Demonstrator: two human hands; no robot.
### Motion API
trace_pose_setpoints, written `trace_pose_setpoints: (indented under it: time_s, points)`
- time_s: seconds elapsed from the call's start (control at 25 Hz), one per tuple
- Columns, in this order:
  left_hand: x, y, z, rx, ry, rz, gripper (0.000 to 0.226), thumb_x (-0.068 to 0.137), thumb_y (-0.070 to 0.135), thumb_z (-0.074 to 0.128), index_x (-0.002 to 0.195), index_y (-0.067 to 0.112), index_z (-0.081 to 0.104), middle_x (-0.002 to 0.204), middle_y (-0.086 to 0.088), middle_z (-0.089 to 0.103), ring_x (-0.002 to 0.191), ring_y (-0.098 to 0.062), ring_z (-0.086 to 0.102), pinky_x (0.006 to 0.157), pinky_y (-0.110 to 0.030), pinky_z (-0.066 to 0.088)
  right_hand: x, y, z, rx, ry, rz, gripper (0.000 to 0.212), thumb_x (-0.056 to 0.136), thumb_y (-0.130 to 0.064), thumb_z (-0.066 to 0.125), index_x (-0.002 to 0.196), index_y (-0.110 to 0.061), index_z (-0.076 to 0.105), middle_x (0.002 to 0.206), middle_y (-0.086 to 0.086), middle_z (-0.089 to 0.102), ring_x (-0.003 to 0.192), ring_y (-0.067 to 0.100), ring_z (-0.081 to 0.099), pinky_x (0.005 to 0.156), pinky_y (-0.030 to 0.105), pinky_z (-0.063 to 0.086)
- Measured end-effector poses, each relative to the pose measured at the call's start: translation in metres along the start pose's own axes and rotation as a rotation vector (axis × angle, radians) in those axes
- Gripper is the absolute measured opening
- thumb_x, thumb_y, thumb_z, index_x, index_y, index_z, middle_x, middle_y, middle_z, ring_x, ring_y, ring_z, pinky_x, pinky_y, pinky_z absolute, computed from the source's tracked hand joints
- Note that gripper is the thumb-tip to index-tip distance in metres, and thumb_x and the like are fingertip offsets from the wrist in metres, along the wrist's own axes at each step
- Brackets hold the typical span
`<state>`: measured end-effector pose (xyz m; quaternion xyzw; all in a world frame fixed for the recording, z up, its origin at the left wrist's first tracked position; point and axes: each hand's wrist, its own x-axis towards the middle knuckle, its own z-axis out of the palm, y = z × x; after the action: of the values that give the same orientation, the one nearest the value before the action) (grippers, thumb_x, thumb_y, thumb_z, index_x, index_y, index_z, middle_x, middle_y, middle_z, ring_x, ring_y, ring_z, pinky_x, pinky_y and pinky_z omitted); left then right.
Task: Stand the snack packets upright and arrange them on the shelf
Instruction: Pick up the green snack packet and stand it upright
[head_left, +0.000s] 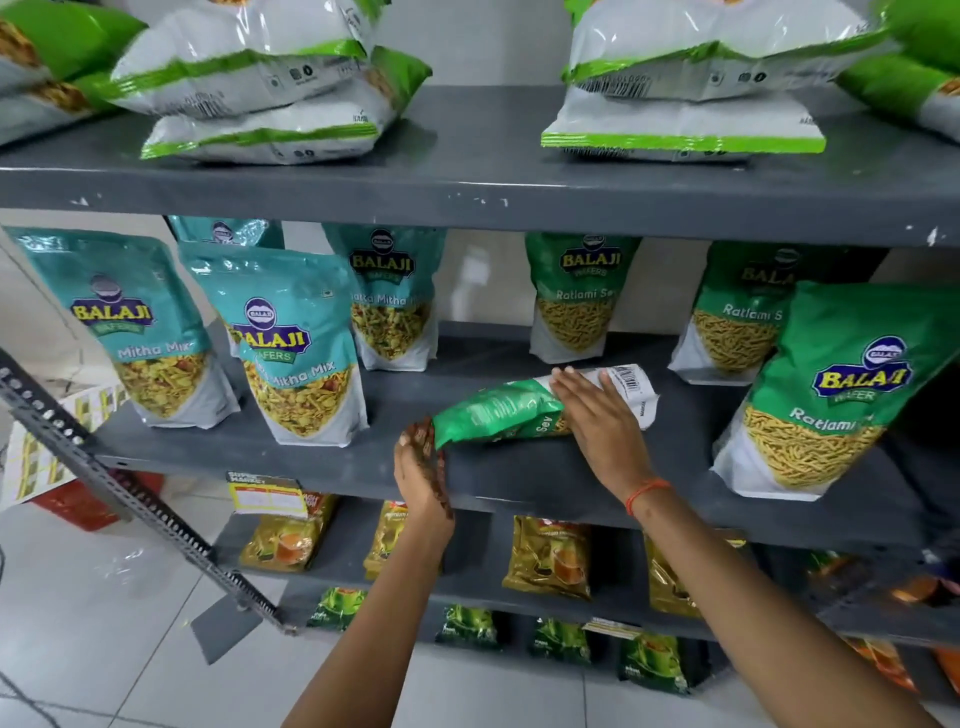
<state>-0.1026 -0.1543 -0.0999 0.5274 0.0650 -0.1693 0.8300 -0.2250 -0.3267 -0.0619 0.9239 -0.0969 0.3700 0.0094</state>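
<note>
A green Ratlami Sev packet (498, 410) lies on its side on the grey middle shelf (519, 473), its white barcode end pointing right. My right hand (597, 415) rests flat across the packet's middle. My left hand (423, 467) cups the packet's top end at the shelf's front edge. Three more green Ratlami Sev packets stand upright: one at the back (576, 296), one further right (737, 312) and a large near one (826, 389). Teal Mitha Mix packets (296, 343) stand upright on the left of the same shelf.
White and green packets (249, 93) lie stacked flat on the upper shelf (467, 182). Yellow tea packets (550, 556) and dark green packs (467, 623) fill the lower shelves. A perforated metal bar (130, 499) slants across the left. Tiled floor lies below.
</note>
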Motion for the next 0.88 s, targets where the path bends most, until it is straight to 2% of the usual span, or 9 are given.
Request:
trace_pose_setpoints:
  time_s: [0.2,0.24,0.32,0.4,0.52,0.6,0.68,0.76,0.88]
  points:
    - [0.006,-0.001,0.031,0.047,-0.018,0.157,0.05,0.1,0.013,0.036,0.148,0.016,0.02,0.155,-0.003,0.025,0.139,-0.017,0.029,0.114,-0.028,0.023,0.012,0.001,-0.029,0.372,0.072,0.352,0.032,0.094,0.006,0.049,0.122,-0.001,0.062,0.125,0.017,0.066,0.115,0.029,0.063,0.114,0.046,0.032]
    - [0.005,-0.004,0.034,0.003,-0.066,0.101,0.045,0.1,0.015,0.036,0.145,0.015,0.029,0.15,-0.003,0.035,0.135,-0.018,0.035,0.112,-0.029,0.029,0.011,0.001,-0.035,0.425,0.091,0.42,0.031,0.095,0.003,0.048,0.122,-0.002,0.063,0.121,0.017,0.068,0.11,0.026,0.064,0.112,0.041,0.037]
    - [-0.004,-0.014,0.043,-0.1,-0.231,-0.123,0.035,0.101,0.024,0.035,0.133,0.015,0.046,0.13,-0.001,0.053,0.122,-0.018,0.048,0.105,-0.029,0.04,0.009,0.004,-0.043,0.507,0.151,0.518,0.028,0.098,-0.005,0.047,0.121,-0.006,0.064,0.101,0.012,0.072,0.09,0.014,0.066,0.089,0.028,0.05]
    - [-0.015,-0.023,0.054,-0.04,-0.405,-0.267,0.039,0.101,0.03,0.034,0.135,0.014,0.044,0.131,0.001,0.051,0.125,-0.017,0.044,0.112,-0.036,0.031,0.009,0.008,-0.05,0.626,0.209,0.615,0.028,0.1,-0.014,0.044,0.118,-0.007,0.064,0.092,0.006,0.07,0.08,0.009,0.063,0.072,0.026,0.048]
    - [-0.025,-0.015,0.07,-0.009,-0.498,-0.232,0.024,0.098,0.021,0.045,0.117,0.013,0.057,0.124,-0.009,0.059,0.114,-0.022,0.054,0.107,-0.04,0.039,0.003,0.007,-0.051,0.881,0.266,0.775,0.024,0.102,-0.018,0.041,0.102,-0.01,0.064,0.08,0.002,0.062,0.074,0.012,0.054,0.067,0.031,0.043]
    - [-0.029,-0.001,0.071,-0.054,-0.472,-0.144,0.014,0.094,0.015,0.053,0.101,0.009,0.063,0.104,-0.011,0.067,0.093,-0.021,0.063,0.087,-0.032,0.054,-0.003,0.001,-0.052,1.038,0.342,0.898,0.024,0.102,-0.015,0.042,0.091,-0.015,0.063,0.077,0.008,0.055,0.073,0.02,0.047,0.07,0.034,0.039]
    - [-0.039,0.014,0.062,-0.003,-0.436,-0.059,0.01,0.089,0.012,0.059,0.091,0.007,0.067,0.086,-0.006,0.073,0.08,-0.019,0.067,0.071,-0.027,0.059,-0.008,-0.005,-0.054,1.167,0.408,1.046,0.023,0.1,-0.014,0.045,0.107,-0.003,0.064,0.102,0.021,0.066,0.097,0.031,0.061,0.089,0.044,0.048]
    - [-0.052,0.025,0.05,0.095,-0.435,0.033,0.009,0.088,0.012,0.062,0.086,0.008,0.069,0.075,-0.001,0.076,0.071,-0.016,0.069,0.063,-0.026,0.059,-0.013,-0.014,-0.057,1.235,0.429,1.208,0.036,0.098,-0.017,0.05,0.125,0.006,0.054,0.127,0.026,0.06,0.121,0.036,0.056,0.107,0.051,0.042]
    - [-0.072,0.04,0.033,0.154,-0.428,0.099,0.01,0.087,0.014,0.063,0.084,0.008,0.071,0.074,-0.003,0.075,0.069,-0.018,0.068,0.062,-0.028,0.057,-0.02,-0.029,-0.071,1.252,0.489,1.245,0.029,0.096,-0.016,0.054,0.12,-0.002,0.061,0.117,0.013,0.07,0.111,0.021,0.064,0.1,0.036,0.05]
